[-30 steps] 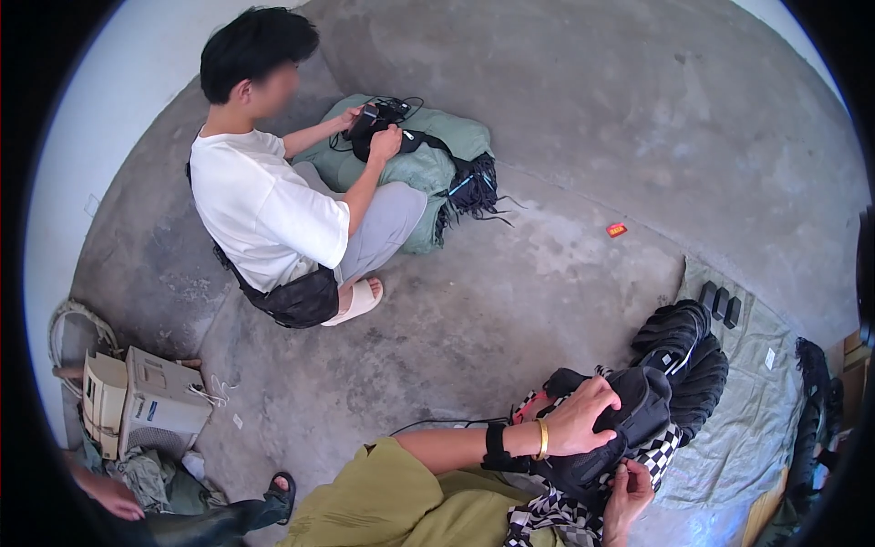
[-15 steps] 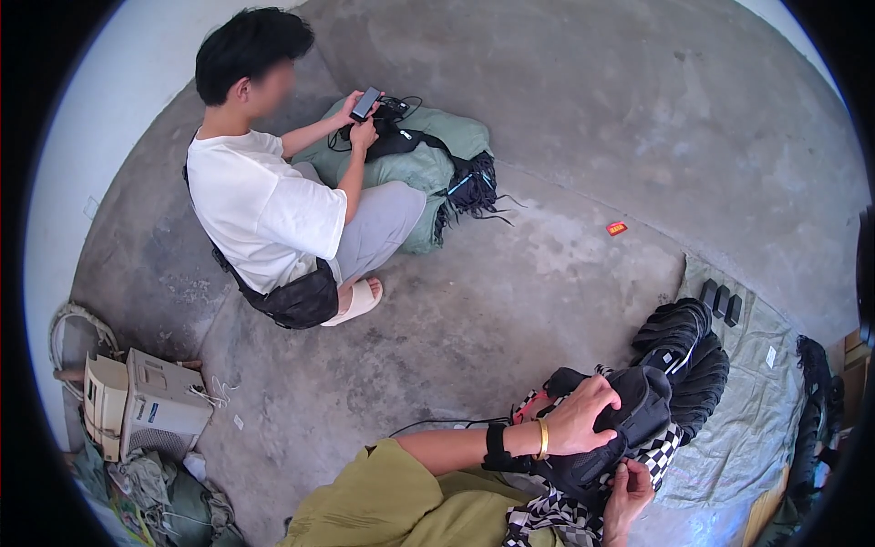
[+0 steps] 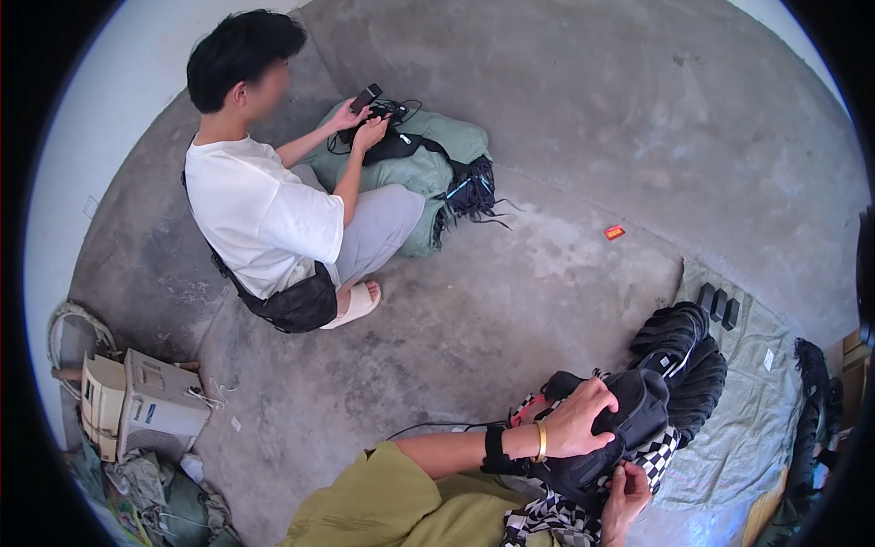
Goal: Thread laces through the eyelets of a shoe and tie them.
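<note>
Black bag (image 3: 645,401) lies under the left hand (image 3: 576,423), its contents hidden

The black bag (image 3: 645,394) looks like matt cloth, the bangle (image 3: 542,441) like glossy metal

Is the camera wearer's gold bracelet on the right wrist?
No, the gold bracelet circles the left wrist, between the black band and the left hand.
</note>
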